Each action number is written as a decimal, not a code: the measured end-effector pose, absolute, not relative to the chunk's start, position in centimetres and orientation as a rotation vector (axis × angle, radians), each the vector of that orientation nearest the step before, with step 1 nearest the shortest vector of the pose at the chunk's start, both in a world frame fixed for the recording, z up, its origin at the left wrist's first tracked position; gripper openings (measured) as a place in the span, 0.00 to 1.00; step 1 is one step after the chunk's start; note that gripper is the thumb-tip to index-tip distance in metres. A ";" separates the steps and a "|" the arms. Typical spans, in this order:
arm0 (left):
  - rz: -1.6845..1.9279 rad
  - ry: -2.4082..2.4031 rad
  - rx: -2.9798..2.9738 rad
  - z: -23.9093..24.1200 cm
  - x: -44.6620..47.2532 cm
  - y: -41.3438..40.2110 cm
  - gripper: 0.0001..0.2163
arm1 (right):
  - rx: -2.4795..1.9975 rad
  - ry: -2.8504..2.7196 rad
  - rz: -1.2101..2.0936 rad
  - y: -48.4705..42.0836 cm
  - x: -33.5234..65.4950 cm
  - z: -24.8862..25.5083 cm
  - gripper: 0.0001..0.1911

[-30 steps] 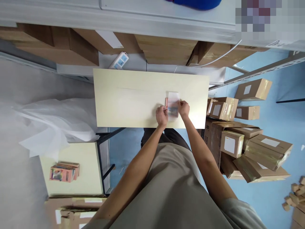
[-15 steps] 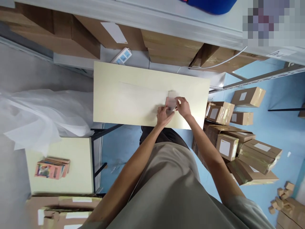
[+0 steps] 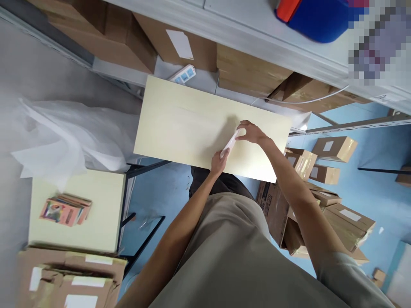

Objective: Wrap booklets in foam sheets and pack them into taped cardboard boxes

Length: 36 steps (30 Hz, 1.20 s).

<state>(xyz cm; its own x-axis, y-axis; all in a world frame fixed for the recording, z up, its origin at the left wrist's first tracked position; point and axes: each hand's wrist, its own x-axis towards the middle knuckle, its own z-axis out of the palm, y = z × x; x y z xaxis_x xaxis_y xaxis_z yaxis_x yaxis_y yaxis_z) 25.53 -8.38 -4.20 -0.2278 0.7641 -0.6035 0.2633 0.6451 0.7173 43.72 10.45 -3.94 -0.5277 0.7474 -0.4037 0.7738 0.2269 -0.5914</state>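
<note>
Between my two hands is a slim white-wrapped packet (image 3: 230, 143), tilted up so that mostly its narrow side shows. What is inside the wrapping cannot be made out. My left hand (image 3: 219, 161) is closed around its near end, the thumb lying along it. At the far end, the curved thumb and fingers of my right hand (image 3: 252, 131) grip the packet with a gap under the palm. Both hands are over the cream tabletop (image 3: 186, 119), where the packet casts a shadow.
White foam sheeting (image 3: 80, 132) hangs at the left, above a side table (image 3: 105, 205) with a stack of books (image 3: 66, 209). Cardboard boxes (image 3: 348, 216) are piled on the right. Behind the tabletop lie a power strip (image 3: 184, 75) and shelf boxes (image 3: 250, 68).
The packet, lying flatter with pink showing before, is now lifted and turned on its side. My right hand has shifted to its far end. The camera view has rotated slightly.
</note>
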 end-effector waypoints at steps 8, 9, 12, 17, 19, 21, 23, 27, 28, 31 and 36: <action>0.423 1.976 0.770 -6.4 24.0 -9.9 0.13 | 1.585 2.369 -1.197 11.1 37.9 -6.5 0.05; 0.390 1.976 0.763 -6.6 23.9 -9.8 0.16 | 1.634 2.373 -1.147 10.7 37.2 -6.9 0.05; 0.300 1.931 0.765 -6.9 23.4 -9.5 0.24 | 1.792 2.344 -1.051 9.5 35.5 -8.1 0.03; 0.115 1.886 0.903 -6.2 21.8 -8.9 0.25 | 1.902 2.326 -1.008 7.7 34.6 -9.1 0.10; 0.147 1.988 1.000 -5.8 20.9 -8.7 0.21 | 1.919 2.337 -1.005 7.1 34.5 -9.1 0.17; 0.273 2.082 1.123 -5.8 20.0 -8.3 0.16 | 1.925 2.376 -1.007 6.4 34.4 -9.1 0.23; 0.405 2.065 1.299 -6.2 19.2 -8.0 0.18 | 1.884 2.442 -1.008 5.7 34.4 -9.1 0.27; 0.499 1.877 1.562 -7.9 18.1 -7.6 0.22 | 1.784 2.534 -1.010 4.1 35.3 -9.1 0.29; 0.500 1.851 1.586 -8.4 17.9 -7.6 0.21 | 1.814 2.537 -1.003 3.4 35.8 -9.1 0.29; 0.490 1.820 1.642 -9.3 17.8 -7.9 0.21 | 2.092 2.443 -1.030 0.3 37.6 -9.2 0.28; 0.418 1.855 1.656 -8.8 19.8 -8.5 0.22 | 2.506 2.023 -1.363 -4.8 39.4 -9.8 0.27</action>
